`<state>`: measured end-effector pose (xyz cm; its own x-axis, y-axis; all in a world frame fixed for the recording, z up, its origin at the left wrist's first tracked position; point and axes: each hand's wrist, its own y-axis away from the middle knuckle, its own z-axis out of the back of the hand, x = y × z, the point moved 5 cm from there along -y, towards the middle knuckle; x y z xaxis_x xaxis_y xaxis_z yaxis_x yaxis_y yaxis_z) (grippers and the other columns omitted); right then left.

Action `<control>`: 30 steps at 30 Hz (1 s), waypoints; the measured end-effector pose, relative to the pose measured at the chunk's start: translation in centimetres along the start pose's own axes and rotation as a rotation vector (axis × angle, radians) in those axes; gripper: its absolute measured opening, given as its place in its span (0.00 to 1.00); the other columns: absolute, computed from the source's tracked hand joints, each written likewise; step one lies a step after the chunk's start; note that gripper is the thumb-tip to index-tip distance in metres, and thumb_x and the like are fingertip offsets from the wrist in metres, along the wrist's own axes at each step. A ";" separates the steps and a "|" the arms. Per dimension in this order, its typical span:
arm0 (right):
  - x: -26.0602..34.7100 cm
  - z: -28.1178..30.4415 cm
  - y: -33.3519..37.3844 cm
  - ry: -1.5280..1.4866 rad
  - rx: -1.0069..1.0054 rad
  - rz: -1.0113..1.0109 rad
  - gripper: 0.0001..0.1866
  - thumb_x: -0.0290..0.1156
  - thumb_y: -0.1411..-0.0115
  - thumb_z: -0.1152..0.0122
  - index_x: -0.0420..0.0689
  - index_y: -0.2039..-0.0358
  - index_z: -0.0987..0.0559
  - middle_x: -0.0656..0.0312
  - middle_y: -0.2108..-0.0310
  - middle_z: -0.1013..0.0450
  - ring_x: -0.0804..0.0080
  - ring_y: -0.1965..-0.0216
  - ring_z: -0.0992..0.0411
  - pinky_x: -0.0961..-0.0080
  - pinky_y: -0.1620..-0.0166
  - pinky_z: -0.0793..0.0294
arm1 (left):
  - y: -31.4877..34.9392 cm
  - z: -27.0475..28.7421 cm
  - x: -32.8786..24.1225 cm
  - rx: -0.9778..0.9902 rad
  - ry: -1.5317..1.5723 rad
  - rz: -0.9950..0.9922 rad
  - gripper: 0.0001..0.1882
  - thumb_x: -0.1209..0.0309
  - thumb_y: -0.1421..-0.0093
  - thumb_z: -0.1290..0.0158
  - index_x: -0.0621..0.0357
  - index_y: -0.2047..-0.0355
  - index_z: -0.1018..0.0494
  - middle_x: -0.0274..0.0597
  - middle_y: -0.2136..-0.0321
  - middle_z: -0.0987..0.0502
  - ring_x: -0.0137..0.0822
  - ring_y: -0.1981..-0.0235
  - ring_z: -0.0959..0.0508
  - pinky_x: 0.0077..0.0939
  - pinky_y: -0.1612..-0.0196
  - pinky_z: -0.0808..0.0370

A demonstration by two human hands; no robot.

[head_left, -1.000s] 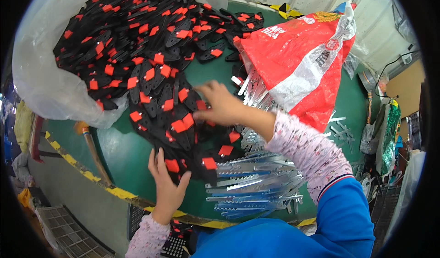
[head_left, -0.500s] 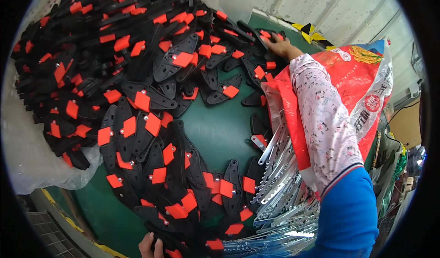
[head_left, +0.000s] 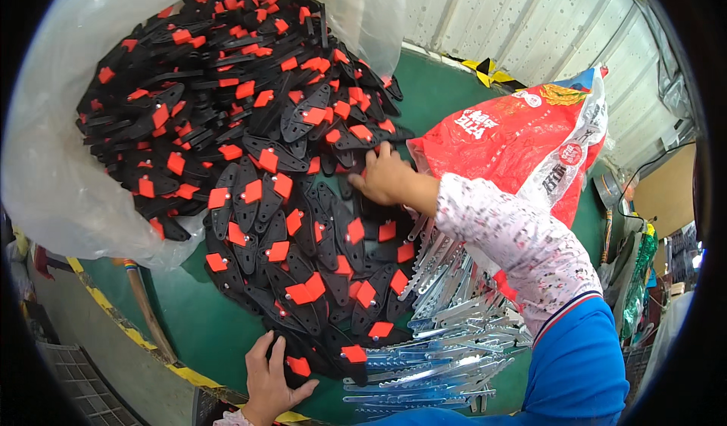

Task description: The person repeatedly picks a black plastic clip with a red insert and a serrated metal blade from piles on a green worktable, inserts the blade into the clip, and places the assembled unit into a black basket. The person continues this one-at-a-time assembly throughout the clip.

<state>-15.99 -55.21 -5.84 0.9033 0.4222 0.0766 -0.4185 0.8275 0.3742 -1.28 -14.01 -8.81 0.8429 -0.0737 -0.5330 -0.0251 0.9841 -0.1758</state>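
Observation:
Black leaf-shaped plastic parts with red tabs (head_left: 295,305) lie in a loose cluster on the green table. Against the cluster's near edge rests my left hand (head_left: 273,380), its fingers apart and nothing gripped. My right hand (head_left: 388,177) reaches across to the cluster's far right side, its fingers spread and bent down over a few dark parts. The palm hides what lies directly beneath it. Just to the right of the parts, flat silver metal strips with notched edges (head_left: 454,335) lie in a heap, close under my right forearm.
A large mound of the same black-and-red parts (head_left: 227,85) sits on clear plastic sheeting (head_left: 45,176) at the far left. A red plastic sack (head_left: 507,138) lies behind my right arm. A wooden handle (head_left: 148,312) lies near the table's yellow-black taped edge (head_left: 193,377).
My right hand has come back toward me from the far edge, and black parts that lay scattered there are now gathered nearer. My left hand has come further into view.

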 end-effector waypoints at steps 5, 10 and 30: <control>1.3 2.3 4.7 0.084 0.079 0.212 0.42 0.64 0.29 0.49 0.35 0.35 0.31 0.33 0.41 0.29 0.36 0.41 0.27 0.49 0.38 0.27 | 0.5 -0.1 -0.1 -0.008 -0.009 0.005 0.53 0.43 0.48 0.29 0.63 0.32 0.37 0.61 0.37 0.36 0.62 0.40 0.32 0.54 0.39 0.31; -1.6 10.2 -4.4 -0.137 -0.633 0.227 0.41 0.68 0.34 0.46 0.44 0.36 0.26 0.42 0.42 0.27 0.42 0.39 0.29 0.52 0.40 0.27 | 1.1 0.3 0.9 -0.035 0.139 0.060 0.53 0.41 0.52 0.27 0.59 0.34 0.35 0.55 0.39 0.37 0.58 0.39 0.34 0.53 0.38 0.32; -0.4 6.3 0.0 -0.273 -0.710 0.606 0.52 0.56 0.43 0.25 0.58 0.23 0.41 0.36 0.30 0.41 0.33 0.31 0.40 0.44 0.31 0.38 | -15.4 15.6 4.7 -1.094 -0.272 -0.174 0.41 0.73 0.48 0.28 0.66 0.38 0.38 0.52 0.39 0.38 0.49 0.37 0.37 0.45 0.33 0.39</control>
<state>-15.77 -57.77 -0.05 0.4692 0.8238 0.3182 -0.6984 0.5667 -0.4371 11.49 -26.97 4.34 0.9658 -0.0267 -0.2578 -0.2398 0.2860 -0.9277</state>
